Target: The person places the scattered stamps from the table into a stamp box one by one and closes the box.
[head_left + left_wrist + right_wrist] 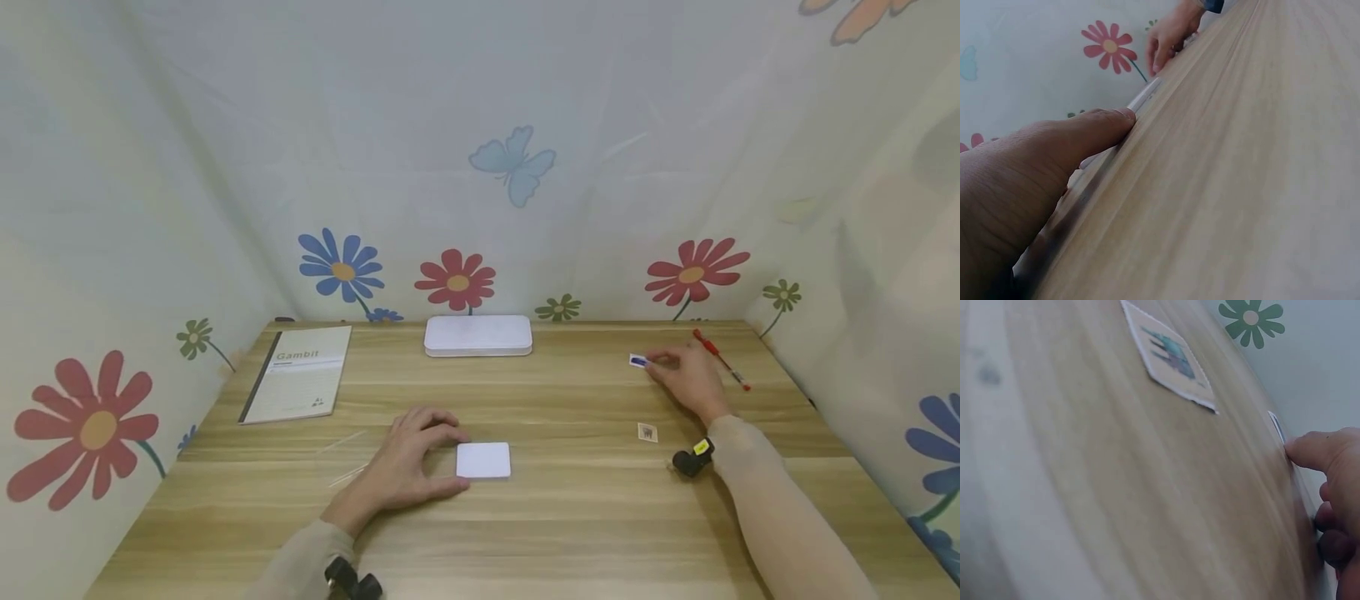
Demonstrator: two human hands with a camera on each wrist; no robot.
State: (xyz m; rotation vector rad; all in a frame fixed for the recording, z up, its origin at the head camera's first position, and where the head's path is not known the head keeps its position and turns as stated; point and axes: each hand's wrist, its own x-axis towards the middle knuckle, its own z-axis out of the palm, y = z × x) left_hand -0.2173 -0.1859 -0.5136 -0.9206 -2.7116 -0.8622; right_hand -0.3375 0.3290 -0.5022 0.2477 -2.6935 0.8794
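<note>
A small white rectangular card (pixel 483 460) lies flat near the middle of the table. My left hand (pixel 405 460) holds it at its left side, fingertips at the far corner and thumb at the near one. The left wrist view shows that thumb (pixel 1107 128) against the card's edge. Far to the right, my right hand (pixel 688 377) pinches the right end of a small blue-and-white stamp (pixel 637 360); the fingertips hide that end. Closer to me lies a second, beige stamp (pixel 647 432), which shows a teal picture and perforated edges in the right wrist view.
At the back stands a white oblong case (pixel 477 335). A notebook (pixel 297 375) lies at the back left. Thin transparent strips (pixel 347 475) are left of the left hand. A red pen (pixel 722 360) lies just beyond the right hand. Printed curtains (pixel 480 167) border the table.
</note>
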